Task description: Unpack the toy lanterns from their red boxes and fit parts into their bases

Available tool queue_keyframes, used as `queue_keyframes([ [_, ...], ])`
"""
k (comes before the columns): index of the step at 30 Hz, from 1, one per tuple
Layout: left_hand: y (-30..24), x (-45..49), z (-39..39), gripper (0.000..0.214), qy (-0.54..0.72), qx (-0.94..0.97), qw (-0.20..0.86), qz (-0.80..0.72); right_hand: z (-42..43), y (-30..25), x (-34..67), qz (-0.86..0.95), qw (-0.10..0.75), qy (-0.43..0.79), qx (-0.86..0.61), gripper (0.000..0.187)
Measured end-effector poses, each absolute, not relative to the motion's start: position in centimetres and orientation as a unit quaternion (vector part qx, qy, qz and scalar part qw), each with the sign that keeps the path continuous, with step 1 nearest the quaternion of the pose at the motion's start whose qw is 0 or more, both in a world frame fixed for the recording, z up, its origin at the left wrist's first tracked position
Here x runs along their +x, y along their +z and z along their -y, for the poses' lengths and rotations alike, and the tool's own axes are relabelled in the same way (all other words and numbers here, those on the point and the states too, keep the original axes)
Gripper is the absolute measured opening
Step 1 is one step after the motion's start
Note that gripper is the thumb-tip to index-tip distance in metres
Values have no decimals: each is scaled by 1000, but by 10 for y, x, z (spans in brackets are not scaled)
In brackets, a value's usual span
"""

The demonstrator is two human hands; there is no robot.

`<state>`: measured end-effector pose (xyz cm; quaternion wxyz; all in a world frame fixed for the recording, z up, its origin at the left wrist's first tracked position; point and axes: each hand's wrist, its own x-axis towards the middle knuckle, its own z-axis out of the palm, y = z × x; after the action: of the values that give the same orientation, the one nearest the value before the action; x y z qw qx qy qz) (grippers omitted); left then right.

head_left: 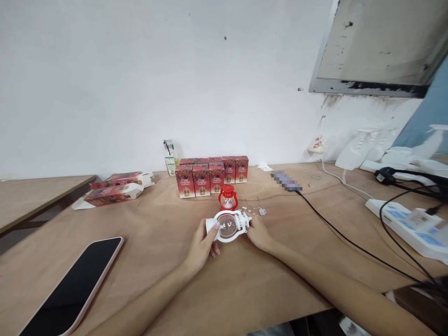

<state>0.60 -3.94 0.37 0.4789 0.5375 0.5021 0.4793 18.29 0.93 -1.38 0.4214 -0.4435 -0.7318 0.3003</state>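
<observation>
A white toy lantern [228,226] with a clear round window lies on its side between my hands, just above the table. My left hand [202,242] is closed around its base, thumb on top. My right hand [259,231] is at the lantern's top end; its fingers are partly hidden behind the cap, and they seem to pinch it. Right behind stands a small red lantern [227,198], upright on the table. Small white parts and thin bent pieces [262,211] lie to the right of the red lantern.
Several red printed boxes [202,180] stand in rows near the wall, with opened flat boxes [114,193] to their left. A phone [75,284] lies at front left. On the right are a power strip [392,217], black cables and a pixelated phone-like object [286,181].
</observation>
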Motion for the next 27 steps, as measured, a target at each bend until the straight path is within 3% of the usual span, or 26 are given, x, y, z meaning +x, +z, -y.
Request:
queue_keyframes([
  [8,3,5,40,49,478,537,479,-503,-8,-13,183,748,410,288,-436,18],
  [19,1,5,39,46,480,549,466,-501,-9,-14,184,748,403,298,-434,32],
  [27,1,5,37,50,512,511,451,-523,-6,-12,184,684,479,260,-484,25],
])
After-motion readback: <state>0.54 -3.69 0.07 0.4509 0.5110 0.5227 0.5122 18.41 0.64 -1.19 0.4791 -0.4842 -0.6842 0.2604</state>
